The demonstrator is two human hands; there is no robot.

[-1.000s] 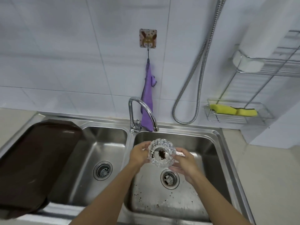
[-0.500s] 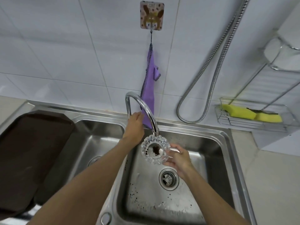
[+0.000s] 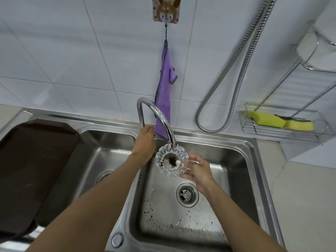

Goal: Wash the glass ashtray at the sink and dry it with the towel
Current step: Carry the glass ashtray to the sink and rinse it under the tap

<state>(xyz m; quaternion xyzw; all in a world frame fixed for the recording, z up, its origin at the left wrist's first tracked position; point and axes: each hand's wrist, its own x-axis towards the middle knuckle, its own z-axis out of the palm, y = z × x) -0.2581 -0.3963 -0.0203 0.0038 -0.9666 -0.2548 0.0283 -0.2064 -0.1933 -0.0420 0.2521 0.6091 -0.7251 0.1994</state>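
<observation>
Glass ashtray (image 3: 171, 160) is sitting centre frame, just under the spout of the faucet (image 3: 156, 110), over the right basin of the sink (image 3: 251, 149). Dark residue is lying in its bowl.

Head view, change: a second ago both hands were cradling it lower over the basin. Now the right hand (image 3: 199, 169) alone is gripping it by its right edge. The left hand (image 3: 145, 140) is curling round the faucet's base, just left of the ashtray; any lever is hidden beneath it. No water is showing yet.

Judgement: rinsing is about to begin. Drying is not started: the purple towel (image 3: 163, 91) is hanging untouched from the wall hook (image 3: 165, 10), upper centre.

Count:
- ashtray 1
- faucet 1
- towel 1
- basins 2
- drains (image 3: 187, 194) 2
- yellow sponges (image 3: 265, 119) 2, in the wire rack (image 3: 272, 132) at right
- brown tray (image 3: 32, 170) 1, at left
- shower hose (image 3: 236, 70) 1
</observation>
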